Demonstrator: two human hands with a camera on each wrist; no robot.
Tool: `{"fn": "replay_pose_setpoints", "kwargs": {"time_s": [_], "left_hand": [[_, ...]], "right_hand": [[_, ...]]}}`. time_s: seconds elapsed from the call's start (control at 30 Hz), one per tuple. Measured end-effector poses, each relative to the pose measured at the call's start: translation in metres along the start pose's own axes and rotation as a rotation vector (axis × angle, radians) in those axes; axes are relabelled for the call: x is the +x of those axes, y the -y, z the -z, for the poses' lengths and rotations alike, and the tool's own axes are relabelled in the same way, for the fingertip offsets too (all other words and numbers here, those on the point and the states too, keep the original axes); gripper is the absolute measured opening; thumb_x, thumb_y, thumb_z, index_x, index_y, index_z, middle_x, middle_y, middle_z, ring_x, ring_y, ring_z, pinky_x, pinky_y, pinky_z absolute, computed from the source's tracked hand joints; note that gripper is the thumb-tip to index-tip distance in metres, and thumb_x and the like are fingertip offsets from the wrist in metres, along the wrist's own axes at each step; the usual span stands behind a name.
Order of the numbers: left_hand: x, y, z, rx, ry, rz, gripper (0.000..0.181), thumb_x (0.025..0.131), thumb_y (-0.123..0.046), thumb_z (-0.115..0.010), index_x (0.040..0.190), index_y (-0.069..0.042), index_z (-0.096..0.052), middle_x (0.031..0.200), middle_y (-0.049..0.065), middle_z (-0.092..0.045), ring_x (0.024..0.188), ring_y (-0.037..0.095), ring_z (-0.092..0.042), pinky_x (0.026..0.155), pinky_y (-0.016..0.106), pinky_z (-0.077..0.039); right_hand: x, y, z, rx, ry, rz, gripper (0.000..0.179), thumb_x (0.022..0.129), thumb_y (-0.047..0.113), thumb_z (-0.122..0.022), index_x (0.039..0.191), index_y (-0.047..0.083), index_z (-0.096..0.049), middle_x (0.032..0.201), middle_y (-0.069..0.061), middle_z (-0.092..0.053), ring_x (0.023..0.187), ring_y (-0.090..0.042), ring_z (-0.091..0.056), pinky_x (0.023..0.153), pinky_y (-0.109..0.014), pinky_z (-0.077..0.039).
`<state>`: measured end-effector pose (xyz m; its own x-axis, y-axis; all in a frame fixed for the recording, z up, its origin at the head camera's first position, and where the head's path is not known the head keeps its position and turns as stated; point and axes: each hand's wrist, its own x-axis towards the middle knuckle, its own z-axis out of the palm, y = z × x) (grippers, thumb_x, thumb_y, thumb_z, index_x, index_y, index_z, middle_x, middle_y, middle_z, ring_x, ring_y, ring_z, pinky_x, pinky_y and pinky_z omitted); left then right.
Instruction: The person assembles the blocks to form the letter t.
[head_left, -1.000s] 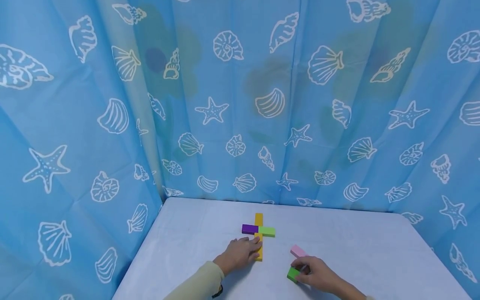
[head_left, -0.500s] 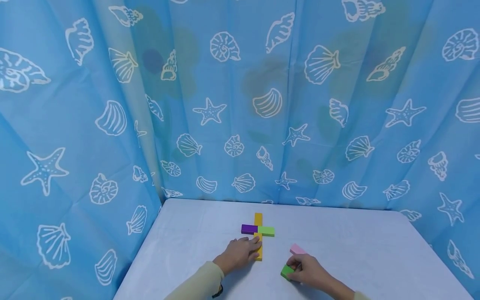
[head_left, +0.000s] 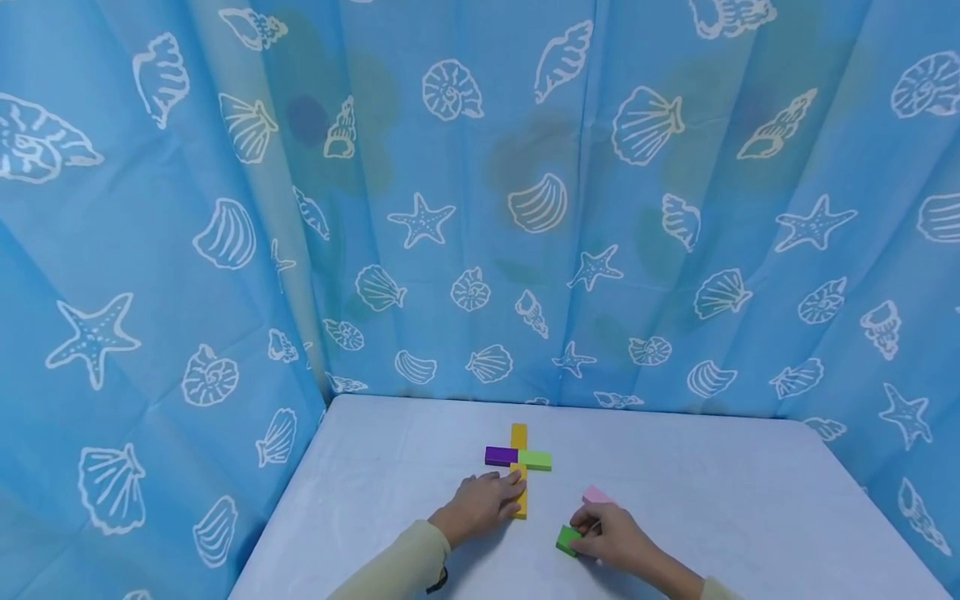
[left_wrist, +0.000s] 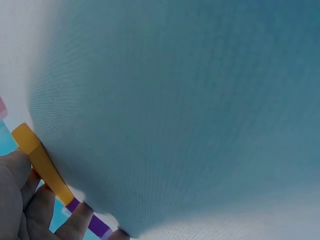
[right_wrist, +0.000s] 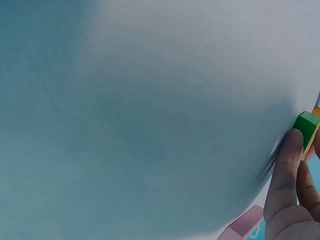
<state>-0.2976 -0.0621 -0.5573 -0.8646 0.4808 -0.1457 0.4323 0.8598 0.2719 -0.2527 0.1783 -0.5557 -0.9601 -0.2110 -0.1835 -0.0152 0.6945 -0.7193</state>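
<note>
In the head view my left hand [head_left: 480, 504] lies on the near yellow block [head_left: 519, 504], its fingers over the block's left side and top. This block meets a purple block [head_left: 501, 456] and a light green block [head_left: 536, 460] laid end to end across it. Beyond them is another yellow piece [head_left: 519, 436]. To the right, my right hand [head_left: 611, 537] pinches a dark green block [head_left: 567, 540] between thumb and fingers, at table level. The right wrist view shows a fingertip against the same green block [right_wrist: 306, 125]. Behind the right hand is a pink block [head_left: 595, 494], partly hidden.
The blocks lie on a white-covered table [head_left: 712, 475] with rounded far corners. A blue curtain [head_left: 480, 250] printed with white shells and starfish hangs behind it and along the left side.
My right hand has slid left with the dark green block, towards the yellow block. The left hand stays in place. The pink block has not moved.
</note>
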Motion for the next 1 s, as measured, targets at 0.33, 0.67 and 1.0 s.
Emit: {"fn": "replay_pose_setpoints", "kwargs": {"time_s": [0.33, 0.67, 1.0], "left_hand": [[0.001, -0.001, 0.001, 0.016, 0.000, -0.001, 0.048, 0.099, -0.044, -0.055, 0.145, -0.034, -0.048, 0.153, -0.016, -0.043, 0.138, 0.024, -0.049, 0.108, 0.056, -0.043], [0.001, -0.002, 0.000, 0.008, -0.003, 0.000, 0.047, 0.099, -0.044, -0.056, 0.145, -0.034, -0.049, 0.152, -0.017, -0.044, 0.137, 0.024, -0.050, 0.107, 0.056, -0.043], [0.000, -0.004, 0.003, 0.007, 0.002, 0.005, 0.047, 0.099, -0.044, -0.056, 0.144, -0.033, -0.049, 0.152, -0.016, -0.044, 0.137, 0.025, -0.050, 0.107, 0.056, -0.044]], "right_hand": [[-0.002, 0.004, -0.003, 0.039, 0.011, 0.050, 0.020, 0.078, 0.008, -0.081, 0.094, 0.005, -0.071, 0.080, 0.000, -0.063, 0.072, -0.012, -0.057, 0.058, -0.023, -0.051], [0.001, 0.011, -0.010, 0.026, 0.005, 0.033, 0.020, 0.078, 0.009, -0.081, 0.095, 0.007, -0.071, 0.080, 0.001, -0.063, 0.072, -0.012, -0.057, 0.059, -0.023, -0.051], [0.001, 0.018, -0.012, 0.061, 0.039, 0.066, 0.019, 0.080, 0.010, -0.080, 0.097, 0.006, -0.071, 0.081, 0.000, -0.063, 0.073, -0.012, -0.057, 0.060, -0.023, -0.051]]}}
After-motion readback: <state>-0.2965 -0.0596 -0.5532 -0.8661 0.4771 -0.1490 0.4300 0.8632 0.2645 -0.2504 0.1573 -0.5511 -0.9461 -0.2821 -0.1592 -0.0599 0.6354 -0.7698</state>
